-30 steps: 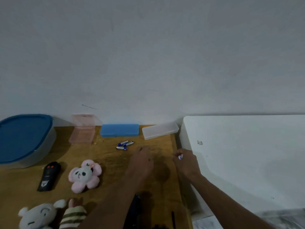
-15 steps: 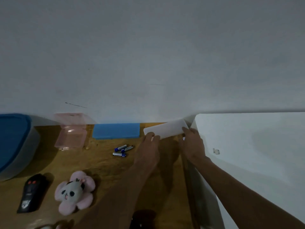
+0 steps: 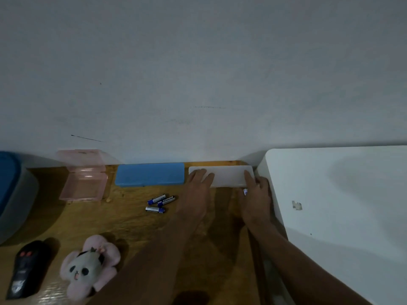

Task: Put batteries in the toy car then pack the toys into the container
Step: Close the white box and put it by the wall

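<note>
A flat white translucent case [image 3: 226,177] lies at the back of the wooden table [image 3: 136,230], by the wall. My left hand [image 3: 196,194] rests with straight fingers on the case's left end. My right hand [image 3: 256,197] touches the right end with its forefinger, and its other fingers curl round a small blue and white battery [image 3: 245,191]. Three loose batteries [image 3: 160,202] lie left of my left hand. At the left edge stands the large container [image 3: 15,201] with its blue lid on. A dark shape at the bottom edge is too dim to identify.
A shut blue case [image 3: 149,174] and an open pink box [image 3: 82,183] line the wall. A black remote [image 3: 26,267] and a pink panda plush [image 3: 88,265] lie at the front left. A white table [image 3: 341,205] adjoins on the right.
Both hands have reached forward from the middle of the table onto the white case. The case has turned from slanted to parallel with the wall. My view has moved closer.
</note>
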### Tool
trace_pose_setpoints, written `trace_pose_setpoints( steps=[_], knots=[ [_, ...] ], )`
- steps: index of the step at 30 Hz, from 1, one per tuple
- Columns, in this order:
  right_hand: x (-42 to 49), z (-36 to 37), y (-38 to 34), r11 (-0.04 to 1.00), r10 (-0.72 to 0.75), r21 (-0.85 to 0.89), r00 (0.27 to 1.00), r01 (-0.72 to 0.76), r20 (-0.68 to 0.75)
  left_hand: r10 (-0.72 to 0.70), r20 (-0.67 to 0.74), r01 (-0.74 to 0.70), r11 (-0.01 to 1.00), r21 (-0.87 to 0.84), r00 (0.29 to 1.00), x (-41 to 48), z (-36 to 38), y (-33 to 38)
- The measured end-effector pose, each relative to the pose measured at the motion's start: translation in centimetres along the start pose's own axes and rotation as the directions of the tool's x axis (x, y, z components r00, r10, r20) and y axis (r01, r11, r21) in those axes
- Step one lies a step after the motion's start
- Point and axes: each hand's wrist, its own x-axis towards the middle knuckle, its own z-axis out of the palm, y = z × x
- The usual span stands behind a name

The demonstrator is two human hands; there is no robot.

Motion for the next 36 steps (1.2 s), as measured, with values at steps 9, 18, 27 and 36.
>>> trace_pose_setpoints(
  steps=[9, 18, 27, 36],
  knots=[
    [-1.8, 0.9, 1.2, 0.954, 0.044, 0.298, 0.998, -0.029, -0.044, -0.002, 0.101, 0.002, 1.000, 0.001, 0.995, -0.3, -0.1, 0.1],
    [-1.3, 0.7, 2.0, 0.951, 0.027, 0.306, 0.999, -0.037, 0.036, 0.318, -0.025, -0.314, 0.944, 0.097, 0.948, 1.4, 0.9, -1.0],
    [-0.8, 1.0, 2.1, 0.961, 0.062, 0.262, 0.994, -0.083, 0.085, 0.578, -0.136, -0.515, 0.793, 0.325, 0.805, 3.0, 1.0, -2.0],
    [-0.3, 0.8, 1.9, 0.958, 0.108, 0.263, 0.993, -0.116, 0.045, 0.639, -0.152, -0.554, 0.744, 0.374, 0.754, 3.9, 0.3, -1.9]
  ],
)
